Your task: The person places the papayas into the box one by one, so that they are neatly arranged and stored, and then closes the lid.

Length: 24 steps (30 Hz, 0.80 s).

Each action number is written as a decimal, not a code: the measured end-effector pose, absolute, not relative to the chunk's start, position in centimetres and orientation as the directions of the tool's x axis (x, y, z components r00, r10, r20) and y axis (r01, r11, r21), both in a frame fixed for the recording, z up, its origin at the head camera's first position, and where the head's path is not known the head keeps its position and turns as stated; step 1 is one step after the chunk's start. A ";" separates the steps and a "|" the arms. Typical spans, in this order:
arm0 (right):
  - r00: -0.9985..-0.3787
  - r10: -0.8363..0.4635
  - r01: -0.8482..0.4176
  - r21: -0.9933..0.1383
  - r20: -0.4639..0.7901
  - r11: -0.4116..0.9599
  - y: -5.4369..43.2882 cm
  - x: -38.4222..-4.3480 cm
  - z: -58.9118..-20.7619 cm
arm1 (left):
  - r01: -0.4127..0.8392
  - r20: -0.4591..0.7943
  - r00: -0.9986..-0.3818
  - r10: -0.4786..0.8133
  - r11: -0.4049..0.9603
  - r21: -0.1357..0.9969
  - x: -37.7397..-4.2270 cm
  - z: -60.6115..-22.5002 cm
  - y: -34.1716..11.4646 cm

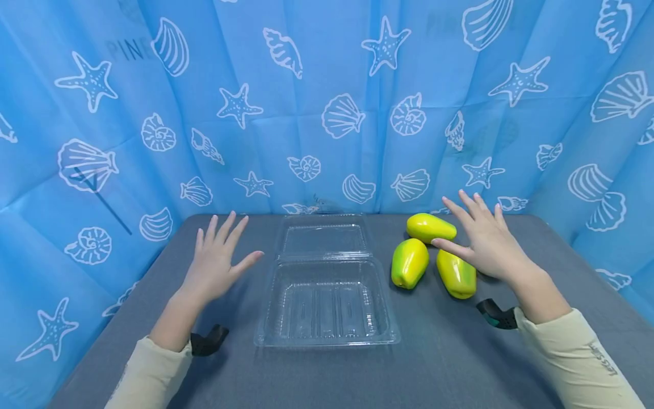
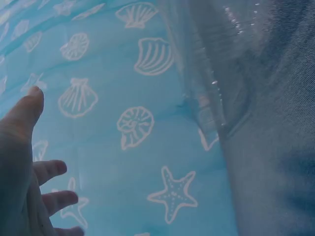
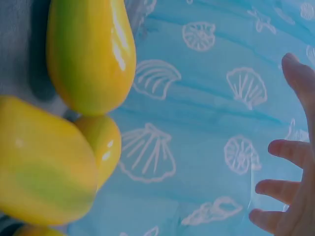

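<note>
Four yellow-green fruits (image 3: 91,56): counted in the right wrist view, one of them cut by the lower edge; three show clearly in the head view, on the grey table (image 1: 327,378), right of the box.
Right hand (image 1: 485,241): above the fruits, thumb and fingers spread apart, holding nothing; the right wrist view shows it apart from the fruits.
Left hand (image 1: 213,262): raised left of the box, fingers likewise apart, gripping nothing.
Left fruit (image 1: 410,263): nearest the box; probably the simplest to grip, since its box-facing side has room for a thumb.
Far fruit (image 1: 431,227): close behind the left fruit; a grip from above should disturb its neighbours least.
Near right fruit (image 1: 457,278): partly covered by the right hand in the head view; its position is better judged from the right wrist view.
Fruit skin: glossy, perhaps slippery; the broad middle, held between opposed thumb and fingers, should serve better than the tapered end.
Clear box (image 1: 327,343): base toward the person; its thin walls may slide or flex, so light pressure from the left hand on the near rim would steady it.
Lid (image 1: 327,241): folded back toward the blue curtain (image 1: 306,133); forearms should pass above it.
</note>
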State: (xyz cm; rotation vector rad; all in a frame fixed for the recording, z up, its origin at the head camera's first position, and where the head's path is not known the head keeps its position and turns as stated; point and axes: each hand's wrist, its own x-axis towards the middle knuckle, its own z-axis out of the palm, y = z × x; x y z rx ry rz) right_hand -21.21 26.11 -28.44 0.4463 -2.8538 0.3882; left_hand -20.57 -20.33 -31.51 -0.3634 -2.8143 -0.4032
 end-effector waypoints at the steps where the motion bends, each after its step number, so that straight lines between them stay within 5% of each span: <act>1: -0.927 -0.266 -0.331 -0.242 0.266 0.912 26.5 -21.2 -28.5 | 0.285 0.289 -0.935 0.205 0.919 0.273 -20.5 -31.4 -20.5; 14: -0.947 -0.219 -0.302 -0.415 0.235 0.859 31.0 -21.7 -30.2 | 0.280 0.143 -0.960 0.241 0.789 0.547 -20.6 -33.2 -22.0; 24: -0.952 -0.191 -0.279 -0.418 0.239 0.865 32.6 -22.0 -31.4 | 0.320 0.115 -0.941 0.318 0.728 0.606 -20.3 -35.8 -21.5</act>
